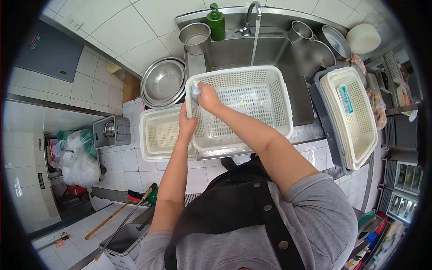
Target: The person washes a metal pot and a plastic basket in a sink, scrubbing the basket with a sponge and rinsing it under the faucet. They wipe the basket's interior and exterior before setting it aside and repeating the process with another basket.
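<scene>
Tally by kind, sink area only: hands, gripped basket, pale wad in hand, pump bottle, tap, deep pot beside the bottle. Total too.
Hands: 2 (left hand, right hand)
White basket: 1
Pale wad: 1
Green pump bottle: 1
Tap: 1
Deep steel pot: 1
Total: 7

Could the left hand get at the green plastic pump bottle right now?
Probably, once it lets go: the left hand holds the left side of the white perforated plastic basket. The green plastic pump bottle stands beyond the far rim, its pump uncovered.
</scene>
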`<state>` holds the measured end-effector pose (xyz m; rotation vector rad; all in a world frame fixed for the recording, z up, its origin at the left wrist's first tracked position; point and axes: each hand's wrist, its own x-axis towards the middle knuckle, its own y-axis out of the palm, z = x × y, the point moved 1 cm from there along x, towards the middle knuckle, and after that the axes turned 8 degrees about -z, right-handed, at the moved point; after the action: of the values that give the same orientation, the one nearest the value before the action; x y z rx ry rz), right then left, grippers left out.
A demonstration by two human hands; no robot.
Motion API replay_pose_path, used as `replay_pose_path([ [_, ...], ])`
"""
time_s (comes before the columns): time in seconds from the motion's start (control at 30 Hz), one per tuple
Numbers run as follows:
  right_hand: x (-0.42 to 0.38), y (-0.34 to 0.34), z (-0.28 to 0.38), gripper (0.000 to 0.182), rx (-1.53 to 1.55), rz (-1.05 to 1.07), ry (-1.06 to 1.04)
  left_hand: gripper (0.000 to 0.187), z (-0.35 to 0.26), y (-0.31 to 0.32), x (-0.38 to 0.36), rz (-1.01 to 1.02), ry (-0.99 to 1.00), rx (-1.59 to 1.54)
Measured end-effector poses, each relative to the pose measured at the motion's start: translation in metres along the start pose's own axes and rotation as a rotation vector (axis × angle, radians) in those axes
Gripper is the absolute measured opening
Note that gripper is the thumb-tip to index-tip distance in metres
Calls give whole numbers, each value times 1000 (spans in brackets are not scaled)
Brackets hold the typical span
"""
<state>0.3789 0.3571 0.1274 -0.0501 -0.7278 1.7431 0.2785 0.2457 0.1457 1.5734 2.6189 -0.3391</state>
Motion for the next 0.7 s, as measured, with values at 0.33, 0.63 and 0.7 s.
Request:
replay_pose_path([
  [0.33, -72, -18, -2, 16, -84, 498, 131, 52, 6, 4, -7, -104, 108, -48],
  [0.63, -86, -27, 56, 20, -79, 398, 357, 43, -1, 22, -12, -126, 14, -158],
  [0.7, -108, -49, 77, 17, -148, 545, 346, 47, 7, 18, -8, -129, 70, -153],
])
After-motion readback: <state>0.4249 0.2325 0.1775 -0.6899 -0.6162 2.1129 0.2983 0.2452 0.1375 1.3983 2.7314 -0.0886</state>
